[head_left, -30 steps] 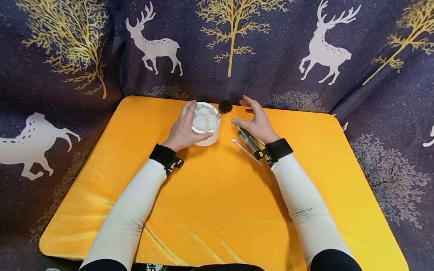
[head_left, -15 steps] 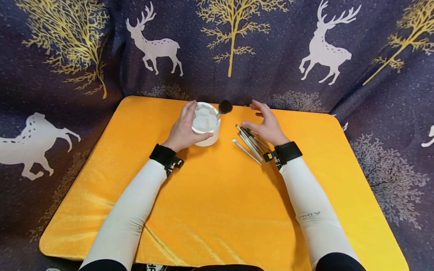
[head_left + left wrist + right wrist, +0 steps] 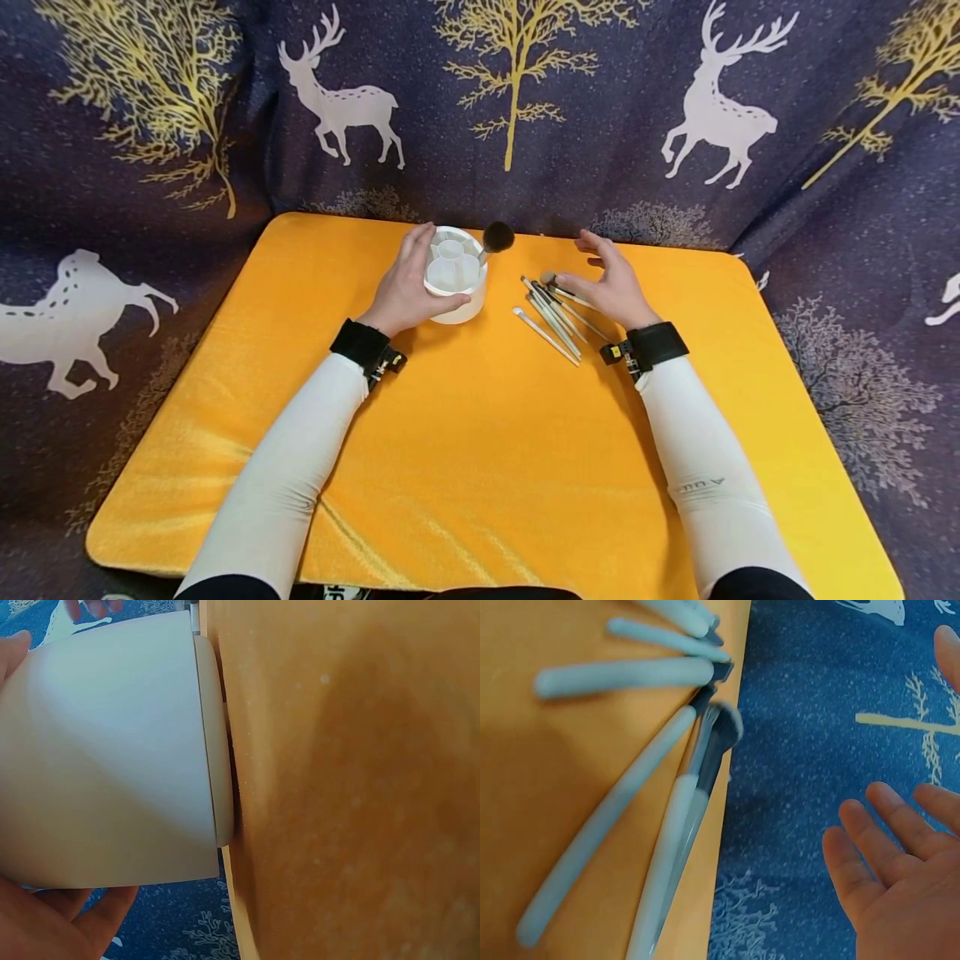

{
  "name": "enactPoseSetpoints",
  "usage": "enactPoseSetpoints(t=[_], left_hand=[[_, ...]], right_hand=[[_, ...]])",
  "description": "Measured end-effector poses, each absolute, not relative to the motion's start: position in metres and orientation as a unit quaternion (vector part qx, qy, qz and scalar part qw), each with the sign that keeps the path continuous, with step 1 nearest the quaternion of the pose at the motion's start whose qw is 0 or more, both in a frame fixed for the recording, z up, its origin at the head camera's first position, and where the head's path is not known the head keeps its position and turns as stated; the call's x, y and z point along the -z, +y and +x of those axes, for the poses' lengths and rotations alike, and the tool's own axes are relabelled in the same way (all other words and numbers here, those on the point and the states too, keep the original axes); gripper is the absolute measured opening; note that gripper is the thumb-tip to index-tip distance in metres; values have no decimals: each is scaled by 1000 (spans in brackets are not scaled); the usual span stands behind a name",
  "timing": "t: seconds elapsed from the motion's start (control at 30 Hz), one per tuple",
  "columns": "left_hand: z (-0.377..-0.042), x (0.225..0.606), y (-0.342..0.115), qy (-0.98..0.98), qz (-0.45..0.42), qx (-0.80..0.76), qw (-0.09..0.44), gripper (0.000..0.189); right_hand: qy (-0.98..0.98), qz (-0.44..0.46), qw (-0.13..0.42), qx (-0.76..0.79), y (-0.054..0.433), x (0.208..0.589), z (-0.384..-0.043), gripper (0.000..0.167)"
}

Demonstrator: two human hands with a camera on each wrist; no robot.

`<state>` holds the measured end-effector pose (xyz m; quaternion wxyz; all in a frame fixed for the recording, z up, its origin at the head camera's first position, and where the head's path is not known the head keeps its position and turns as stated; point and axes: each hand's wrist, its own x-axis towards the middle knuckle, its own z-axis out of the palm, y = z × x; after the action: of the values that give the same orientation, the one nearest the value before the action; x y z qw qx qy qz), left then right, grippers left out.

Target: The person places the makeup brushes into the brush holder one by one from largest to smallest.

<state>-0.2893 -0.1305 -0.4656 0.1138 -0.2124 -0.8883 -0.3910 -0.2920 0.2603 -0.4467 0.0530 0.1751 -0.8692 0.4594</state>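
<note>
My left hand [image 3: 403,290] grips a white round brush holder [image 3: 463,313] by its side, thumb along the front and fingers behind. The holder's top is split into several compartments. One makeup brush [image 3: 498,237] with a dark fluffy head stands tilted in the right compartment. In the left wrist view the holder's smooth wall [image 3: 112,757] fills much of the frame, its base close over the table. My right hand [image 3: 611,285], fingers spread and loosely bent, hovers over the right end of a pile of makeup brushes [image 3: 557,308] and holds nothing. Pale handles [image 3: 622,676] and dark ferrules show in the right wrist view.
A yellow-orange cloth [image 3: 465,433] covers the table. One pale brush [image 3: 546,336] lies slightly apart on the near left side of the pile. A dark blue curtain [image 3: 600,108] printed with white deer and golden trees hangs behind the table's back edge.
My right hand has moved right and slightly toward me, uncovering more of the brush pile, including a fluffy brush head. My left hand and the holder have stayed put.
</note>
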Motion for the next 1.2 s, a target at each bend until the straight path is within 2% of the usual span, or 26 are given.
enactPoseSetpoints(t=[0.57, 1.2], left_hand=[[-291, 467, -129, -890, -213, 388, 112, 134], [-290, 466, -129, -892, -208, 384, 114, 133]], right_hand=[[-884, 126, 15, -449, 290, 457, -289, 93], [-910, 126, -15, -395, 295, 464, -293, 81]])
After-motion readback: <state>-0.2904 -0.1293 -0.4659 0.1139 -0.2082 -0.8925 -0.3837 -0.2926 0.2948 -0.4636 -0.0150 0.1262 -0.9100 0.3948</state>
